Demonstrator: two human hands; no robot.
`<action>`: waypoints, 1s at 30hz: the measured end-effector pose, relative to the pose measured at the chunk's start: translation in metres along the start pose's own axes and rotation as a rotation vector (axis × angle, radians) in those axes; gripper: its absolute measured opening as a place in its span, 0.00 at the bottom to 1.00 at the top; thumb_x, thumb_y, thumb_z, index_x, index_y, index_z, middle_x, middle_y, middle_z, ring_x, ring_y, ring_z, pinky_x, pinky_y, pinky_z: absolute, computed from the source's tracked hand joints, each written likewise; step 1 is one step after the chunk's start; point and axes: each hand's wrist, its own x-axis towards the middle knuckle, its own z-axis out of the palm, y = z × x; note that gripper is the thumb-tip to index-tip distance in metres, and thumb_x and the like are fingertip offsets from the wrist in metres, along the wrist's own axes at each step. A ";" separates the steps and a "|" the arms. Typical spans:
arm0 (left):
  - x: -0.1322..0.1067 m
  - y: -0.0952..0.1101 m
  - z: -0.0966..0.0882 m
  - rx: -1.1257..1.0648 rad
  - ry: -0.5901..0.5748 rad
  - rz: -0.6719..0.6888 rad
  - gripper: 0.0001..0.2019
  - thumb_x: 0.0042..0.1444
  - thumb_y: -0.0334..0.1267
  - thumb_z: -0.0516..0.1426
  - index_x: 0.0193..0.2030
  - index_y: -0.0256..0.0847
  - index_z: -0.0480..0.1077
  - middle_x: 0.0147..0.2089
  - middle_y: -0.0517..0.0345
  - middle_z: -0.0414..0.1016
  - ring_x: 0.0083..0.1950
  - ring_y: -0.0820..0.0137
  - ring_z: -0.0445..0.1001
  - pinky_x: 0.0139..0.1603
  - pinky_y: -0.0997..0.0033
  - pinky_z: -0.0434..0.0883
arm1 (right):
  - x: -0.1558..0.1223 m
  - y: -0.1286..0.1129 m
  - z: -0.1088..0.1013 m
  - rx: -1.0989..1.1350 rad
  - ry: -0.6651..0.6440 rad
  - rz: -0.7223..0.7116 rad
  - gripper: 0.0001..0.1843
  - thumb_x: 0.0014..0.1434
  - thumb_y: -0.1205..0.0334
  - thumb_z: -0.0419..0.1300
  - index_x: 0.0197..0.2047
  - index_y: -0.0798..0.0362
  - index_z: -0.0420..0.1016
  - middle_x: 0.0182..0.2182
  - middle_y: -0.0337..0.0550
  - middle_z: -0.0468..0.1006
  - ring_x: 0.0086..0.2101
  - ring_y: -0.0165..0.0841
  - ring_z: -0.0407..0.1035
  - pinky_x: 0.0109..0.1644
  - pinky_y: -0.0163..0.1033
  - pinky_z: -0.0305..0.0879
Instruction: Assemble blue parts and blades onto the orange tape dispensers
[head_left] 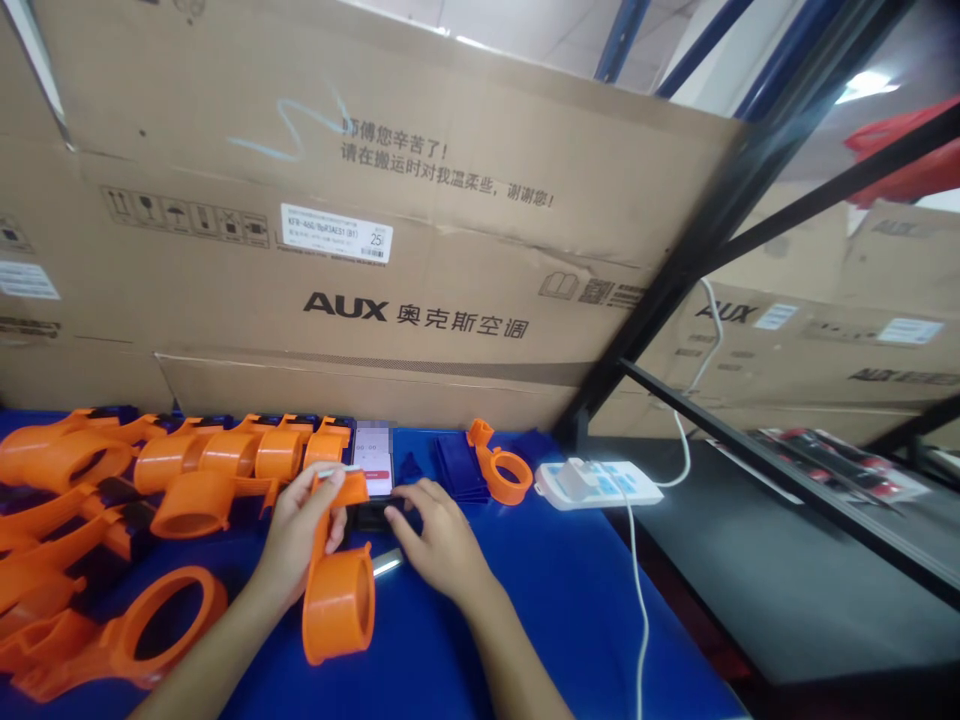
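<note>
My left hand (296,535) is closed round the stem of an orange plastic ring part (339,600), whose wide ring hangs down over the blue table (570,600). My right hand (439,540) rests beside it with fingers bent, its fingertips on a small black piece (373,515) at the top of the orange part. A short shiny metal strip (387,566) lies on the table between my hands. Just behind them a phone (373,456) lies with its screen lit.
Several more orange ring parts (217,470) lie in a row and a heap at the left. Another orange part (504,472) and dark blue pieces (457,465) lie behind. A white power strip (596,482) with cables sits at the table's right edge. Big cardboard boxes (420,230) stand behind.
</note>
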 end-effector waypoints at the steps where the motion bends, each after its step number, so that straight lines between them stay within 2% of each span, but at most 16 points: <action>1: 0.000 -0.002 0.001 0.033 -0.014 -0.013 0.17 0.60 0.54 0.62 0.43 0.43 0.70 0.17 0.67 0.66 0.15 0.77 0.59 0.16 0.80 0.55 | 0.001 -0.002 -0.004 0.047 0.031 0.006 0.10 0.70 0.57 0.59 0.49 0.49 0.79 0.38 0.44 0.78 0.40 0.38 0.72 0.44 0.41 0.68; 3: -0.001 -0.007 0.002 0.101 -0.059 -0.036 0.18 0.61 0.56 0.60 0.44 0.43 0.70 0.16 0.68 0.64 0.14 0.77 0.57 0.15 0.80 0.54 | 0.002 -0.007 -0.009 0.167 0.072 0.017 0.12 0.72 0.56 0.56 0.48 0.49 0.79 0.38 0.43 0.78 0.37 0.35 0.72 0.41 0.39 0.68; 7: -0.004 -0.015 0.005 0.233 -0.201 -0.068 0.19 0.64 0.57 0.56 0.48 0.44 0.69 0.15 0.70 0.62 0.13 0.76 0.57 0.14 0.80 0.53 | 0.003 -0.012 -0.008 0.321 0.038 0.015 0.11 0.69 0.54 0.60 0.50 0.49 0.78 0.37 0.41 0.78 0.33 0.32 0.70 0.38 0.36 0.67; 10: -0.006 -0.019 0.006 0.302 -0.257 -0.066 0.18 0.64 0.56 0.57 0.48 0.44 0.68 0.15 0.70 0.63 0.13 0.76 0.57 0.15 0.80 0.53 | 0.002 -0.013 -0.003 0.363 0.036 0.042 0.09 0.66 0.55 0.62 0.43 0.50 0.79 0.34 0.40 0.75 0.30 0.31 0.67 0.34 0.35 0.65; 14: -0.007 -0.018 0.011 0.305 -0.231 -0.048 0.17 0.61 0.55 0.60 0.46 0.44 0.69 0.16 0.70 0.64 0.14 0.77 0.58 0.15 0.80 0.54 | 0.003 -0.014 -0.001 0.410 0.087 0.084 0.09 0.64 0.56 0.64 0.36 0.52 0.76 0.33 0.40 0.75 0.30 0.31 0.67 0.34 0.36 0.65; 17: -0.005 -0.016 0.012 0.294 -0.215 -0.036 0.17 0.60 0.54 0.61 0.45 0.44 0.70 0.16 0.70 0.63 0.14 0.77 0.58 0.15 0.80 0.55 | 0.004 -0.014 -0.003 0.392 0.126 0.084 0.09 0.64 0.55 0.65 0.35 0.51 0.76 0.35 0.41 0.77 0.32 0.32 0.68 0.35 0.36 0.65; 20: -0.001 -0.006 0.004 0.260 -0.148 -0.029 0.16 0.59 0.53 0.63 0.44 0.43 0.71 0.16 0.69 0.65 0.13 0.77 0.58 0.15 0.79 0.54 | 0.004 -0.005 -0.012 0.367 0.210 0.098 0.11 0.63 0.53 0.65 0.35 0.51 0.76 0.34 0.42 0.77 0.32 0.33 0.68 0.35 0.37 0.65; 22: 0.002 0.007 -0.007 0.136 -0.082 -0.030 0.15 0.59 0.51 0.63 0.43 0.44 0.71 0.15 0.68 0.65 0.13 0.77 0.58 0.14 0.79 0.54 | 0.003 0.005 -0.022 0.355 0.320 0.135 0.12 0.64 0.52 0.64 0.36 0.51 0.76 0.32 0.41 0.76 0.31 0.33 0.67 0.35 0.38 0.65; 24: 0.005 0.022 -0.018 -0.084 -0.032 -0.036 0.13 0.61 0.50 0.61 0.43 0.44 0.70 0.16 0.68 0.64 0.14 0.76 0.58 0.15 0.80 0.56 | 0.002 0.013 -0.033 0.317 0.414 0.162 0.12 0.64 0.51 0.63 0.36 0.52 0.76 0.29 0.40 0.73 0.29 0.33 0.65 0.33 0.37 0.64; 26: 0.007 0.033 -0.027 -0.316 -0.007 -0.021 0.11 0.62 0.48 0.60 0.42 0.44 0.70 0.19 0.67 0.66 0.15 0.77 0.59 0.16 0.79 0.60 | 0.001 0.015 -0.041 0.271 0.333 0.127 0.11 0.64 0.53 0.64 0.35 0.51 0.77 0.28 0.39 0.72 0.29 0.33 0.65 0.32 0.37 0.63; 28: 0.008 0.038 -0.030 -0.463 -0.003 -0.004 0.09 0.63 0.45 0.59 0.42 0.43 0.71 0.23 0.64 0.69 0.17 0.78 0.61 0.17 0.78 0.64 | 0.000 0.010 -0.043 0.243 0.098 0.039 0.08 0.63 0.56 0.65 0.35 0.51 0.78 0.29 0.39 0.73 0.31 0.32 0.67 0.34 0.37 0.65; 30: 0.007 0.036 -0.028 -0.499 -0.023 -0.018 0.08 0.64 0.44 0.58 0.41 0.42 0.71 0.25 0.63 0.70 0.17 0.78 0.62 0.18 0.78 0.64 | -0.001 0.002 -0.040 0.222 -0.117 -0.050 0.04 0.62 0.61 0.65 0.35 0.50 0.78 0.31 0.39 0.75 0.33 0.33 0.69 0.38 0.37 0.66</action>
